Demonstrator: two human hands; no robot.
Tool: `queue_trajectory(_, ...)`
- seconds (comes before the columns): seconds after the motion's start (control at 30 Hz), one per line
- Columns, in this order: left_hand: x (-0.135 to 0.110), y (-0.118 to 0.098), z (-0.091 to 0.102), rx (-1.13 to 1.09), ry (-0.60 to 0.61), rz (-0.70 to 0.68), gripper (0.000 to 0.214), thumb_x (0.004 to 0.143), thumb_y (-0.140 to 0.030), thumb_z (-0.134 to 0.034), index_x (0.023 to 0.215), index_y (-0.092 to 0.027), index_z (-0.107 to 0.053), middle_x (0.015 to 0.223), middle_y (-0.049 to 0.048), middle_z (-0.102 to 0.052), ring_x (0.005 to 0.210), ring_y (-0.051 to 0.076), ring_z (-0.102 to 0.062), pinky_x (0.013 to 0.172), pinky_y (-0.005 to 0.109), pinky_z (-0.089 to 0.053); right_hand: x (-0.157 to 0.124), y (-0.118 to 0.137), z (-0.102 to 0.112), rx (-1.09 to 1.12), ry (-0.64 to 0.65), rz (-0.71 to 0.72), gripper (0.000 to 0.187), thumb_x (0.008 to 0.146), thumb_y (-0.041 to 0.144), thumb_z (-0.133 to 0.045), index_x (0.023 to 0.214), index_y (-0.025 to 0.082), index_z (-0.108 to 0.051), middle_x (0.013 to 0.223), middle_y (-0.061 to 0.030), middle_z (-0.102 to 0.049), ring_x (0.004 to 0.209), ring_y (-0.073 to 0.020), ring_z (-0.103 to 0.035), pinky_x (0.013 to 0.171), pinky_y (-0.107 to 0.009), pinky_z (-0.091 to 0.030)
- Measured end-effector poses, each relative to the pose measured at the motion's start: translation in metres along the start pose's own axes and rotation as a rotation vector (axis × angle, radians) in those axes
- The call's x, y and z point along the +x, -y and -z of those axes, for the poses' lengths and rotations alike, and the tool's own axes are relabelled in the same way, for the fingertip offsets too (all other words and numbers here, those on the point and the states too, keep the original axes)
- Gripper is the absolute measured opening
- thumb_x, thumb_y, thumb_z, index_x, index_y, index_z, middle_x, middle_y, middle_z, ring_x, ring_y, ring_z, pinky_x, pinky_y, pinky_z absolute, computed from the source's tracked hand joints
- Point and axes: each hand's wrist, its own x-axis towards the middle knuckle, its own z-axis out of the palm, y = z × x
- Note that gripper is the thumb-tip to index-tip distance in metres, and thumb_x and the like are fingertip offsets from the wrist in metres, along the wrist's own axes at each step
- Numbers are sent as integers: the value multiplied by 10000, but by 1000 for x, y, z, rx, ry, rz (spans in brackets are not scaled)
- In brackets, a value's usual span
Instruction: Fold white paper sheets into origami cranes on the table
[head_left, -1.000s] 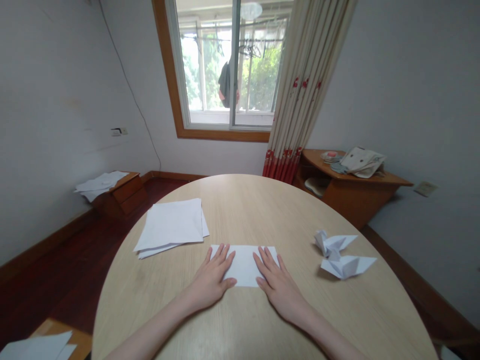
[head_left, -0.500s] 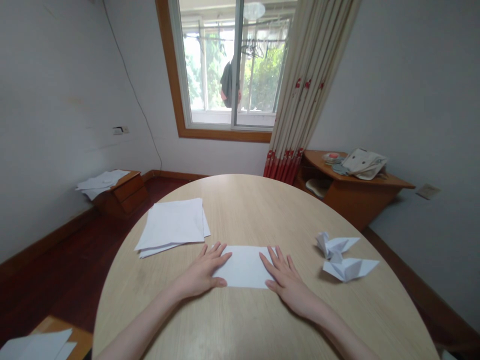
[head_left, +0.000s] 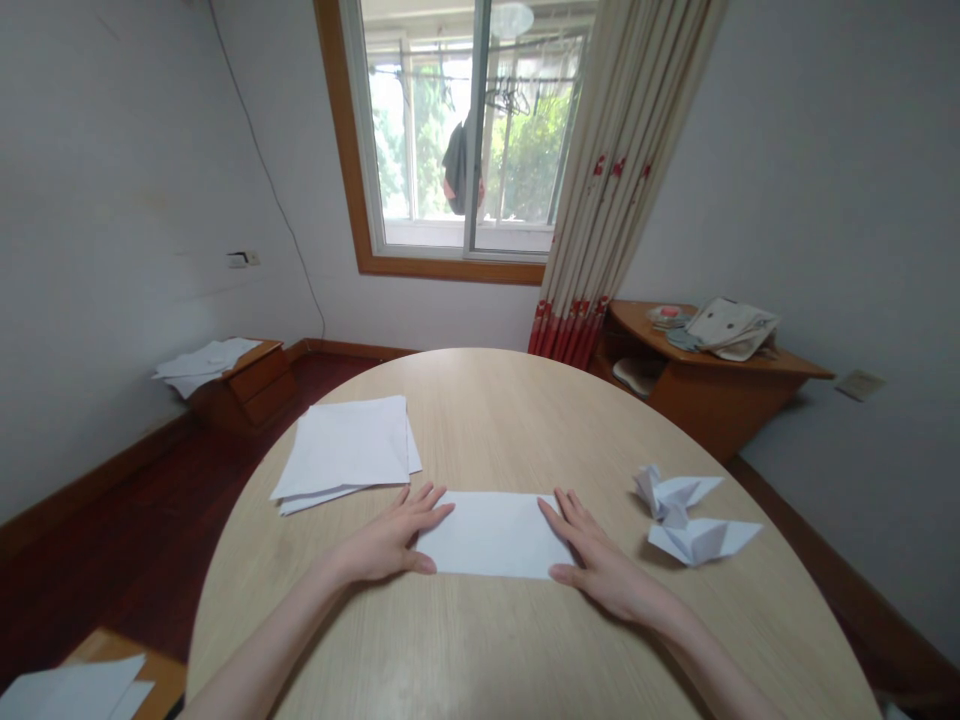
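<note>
A white rectangular piece of paper point(head_left: 491, 535) lies flat on the round wooden table, its long side running left to right. At its left end rests my left hand point(head_left: 390, 537), open, with the thumb and fingertips touching the paper's edge. My right hand point(head_left: 598, 555) lies at the opposite end in the same way, fingers spread and thumb on the near corner. Parts of both short edges are hidden beneath the hands. Neither hand grips anything.
A stack of white paper point(head_left: 349, 447) lies at the table's left. Two folded paper birds point(head_left: 701, 538) stand on the right. Beyond the table point(head_left: 487, 400) are a small drawer cabinet point(head_left: 259, 385), a corner desk point(head_left: 720, 390) and a curtain point(head_left: 600, 240). More sheets point(head_left: 75, 690) lie at lower left.
Both hands have slid outward, the left one leftward and the right one rightward, uncovering more of the paper. The paper itself stays in place.
</note>
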Motion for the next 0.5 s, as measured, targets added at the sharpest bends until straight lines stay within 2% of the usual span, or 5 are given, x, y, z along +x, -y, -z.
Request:
queue_trajectory(0.1,-1,1,2,-33,5,-15,806,781,-239,-709,1456,-276,-271,1538,80,-112,1424,228,-36,1135,492,8,-1,-7,2,32,-3,11,778,812,277,-530,1490,233,-150,1558,-62,40,1419,-208,64,1153,-438,-68)
queue_trajectory(0.23,-2,2,3,-65,7,-11,819,768,-224,-713,1456,-284,-273,1540,68,-114,1425,222,-31,1139,482,-3,-2,-10,5,51,4,11,781,800,266,-525,1489,215,-160,1559,-72,10,1427,-209,8,1154,-429,-79)
queue_trajectory(0.5,-2,-1,2,-87,-4,4,794,764,-205,-693,1447,-297,-298,1539,54,-123,1425,225,-40,1136,495,9,-2,-13,5,47,-2,13,788,793,261,-523,1491,222,-159,1562,-44,-2,1430,-206,-4,1158,-427,-80)
